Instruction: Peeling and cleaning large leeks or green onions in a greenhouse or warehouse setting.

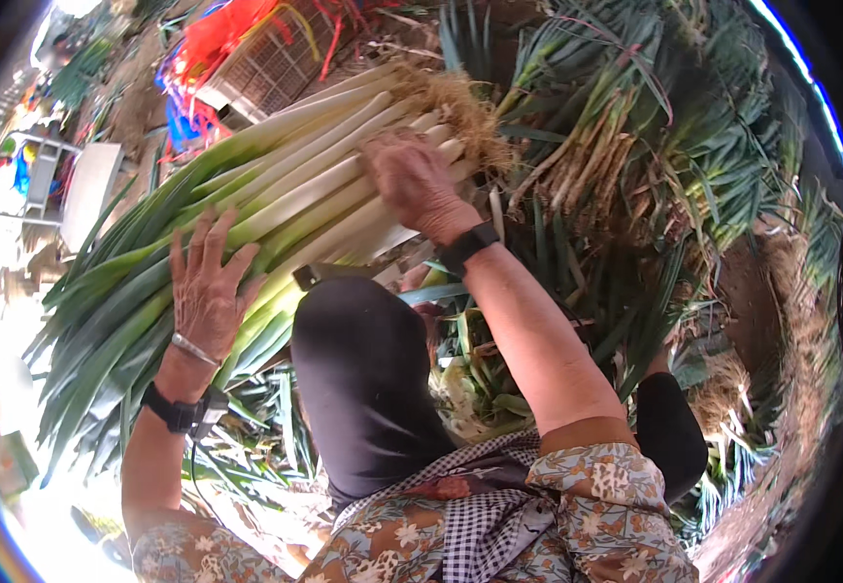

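Observation:
A broad pile of leeks [295, 185] lies slantwise in front of me, with pale stems and shaggy roots at the upper right and green leaves spreading to the lower left. My left hand [210, 282] rests on the leaves, fingers spread and laid flat. Near the root end, my right hand [410, 183] has its fingers curled down on the white stems. It is slightly blurred, and its fingertips are partly hidden. A dark band sits on each wrist. Below the pile, my dark-clad knee [363, 360] sticks up.
Behind the pile stands a crate [271, 68] with red plastic strips [213, 49] over it. More leeks [625, 117] lie heaped at the right, roots and leaves mixed. Loose leaves and trimmings [480, 369] litter the ground by my knee. A white stool-like thing [91, 189] is at far left.

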A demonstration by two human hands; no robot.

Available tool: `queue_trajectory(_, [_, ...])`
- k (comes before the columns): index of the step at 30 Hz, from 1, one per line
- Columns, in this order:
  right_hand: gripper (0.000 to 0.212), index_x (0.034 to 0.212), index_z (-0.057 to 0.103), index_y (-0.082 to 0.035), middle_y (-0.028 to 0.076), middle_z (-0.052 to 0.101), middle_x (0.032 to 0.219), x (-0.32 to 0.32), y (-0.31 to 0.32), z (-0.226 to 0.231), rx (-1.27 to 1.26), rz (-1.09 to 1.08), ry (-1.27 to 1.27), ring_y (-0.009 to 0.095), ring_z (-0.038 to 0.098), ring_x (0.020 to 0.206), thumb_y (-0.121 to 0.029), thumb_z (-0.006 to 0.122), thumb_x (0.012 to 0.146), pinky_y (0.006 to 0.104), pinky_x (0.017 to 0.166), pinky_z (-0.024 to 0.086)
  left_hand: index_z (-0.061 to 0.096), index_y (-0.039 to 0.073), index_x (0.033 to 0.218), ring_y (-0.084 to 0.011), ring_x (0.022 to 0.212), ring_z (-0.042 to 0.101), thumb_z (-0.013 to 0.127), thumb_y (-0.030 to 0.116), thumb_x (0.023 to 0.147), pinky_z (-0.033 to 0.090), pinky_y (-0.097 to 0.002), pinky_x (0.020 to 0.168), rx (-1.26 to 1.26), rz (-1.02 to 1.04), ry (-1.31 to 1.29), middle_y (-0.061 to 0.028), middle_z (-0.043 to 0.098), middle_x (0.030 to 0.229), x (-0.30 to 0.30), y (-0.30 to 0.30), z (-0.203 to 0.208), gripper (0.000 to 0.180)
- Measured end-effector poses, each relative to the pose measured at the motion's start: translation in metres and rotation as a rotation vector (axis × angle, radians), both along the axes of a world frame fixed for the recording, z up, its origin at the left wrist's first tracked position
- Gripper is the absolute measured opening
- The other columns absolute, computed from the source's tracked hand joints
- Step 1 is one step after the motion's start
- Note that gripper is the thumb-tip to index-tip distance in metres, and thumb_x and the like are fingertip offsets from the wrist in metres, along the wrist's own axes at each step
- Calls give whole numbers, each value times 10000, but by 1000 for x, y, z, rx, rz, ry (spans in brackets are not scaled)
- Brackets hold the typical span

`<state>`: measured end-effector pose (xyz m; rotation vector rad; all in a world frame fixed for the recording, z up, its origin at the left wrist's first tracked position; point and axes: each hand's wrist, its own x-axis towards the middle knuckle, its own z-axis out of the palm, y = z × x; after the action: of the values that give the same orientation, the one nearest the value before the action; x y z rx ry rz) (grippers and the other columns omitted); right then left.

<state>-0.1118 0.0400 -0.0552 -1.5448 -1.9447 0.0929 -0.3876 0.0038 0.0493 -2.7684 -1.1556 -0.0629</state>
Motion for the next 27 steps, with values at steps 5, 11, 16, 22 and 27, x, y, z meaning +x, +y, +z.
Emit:
queue_trajectory(5, [187,954,642,-77,131,631,1032,2,-2,9,-12,3,-3,318,559,1088,-73,527,808,443,1019,368,634,76,1048,-308,1410,229,722,165,725,104,-606,1141,87,43,100,-110,376,1412,11,5,-8,346])
queue_trajectory(11, [177,979,632,-65,144,623,1031,4,-1,-1,164,-24,5,330,552,1089,-133,532,850,453,1037,350,592,12,957,-327,1387,272,717,52,627,105,-625,1140,4,-20,25,-149,439,1281,6,7,7,355])
queue_trajectory(16, [159,908,638,-59,136,630,977,6,-2,5,34,2,65,315,579,1020,-173,539,858,427,965,406,566,18,974,-376,1273,377,639,18,644,233,-526,1119,-12,-14,-66,-155,425,1305,-1,4,1,338])
queue_trajectory(22, [153,863,645,-77,117,637,940,6,5,4,-39,-28,23,305,592,968,-173,527,868,422,868,434,579,15,991,-384,1171,425,680,18,616,320,-493,1036,-79,-14,-80,-159,466,1296,2,7,0,389])
queue_trajectory(27, [178,856,654,-89,107,642,929,9,-17,1,132,-78,66,292,585,926,-220,536,883,435,870,398,582,11,989,-382,1172,428,722,83,638,324,-497,1034,-162,-19,-137,-154,471,1303,1,2,1,384])
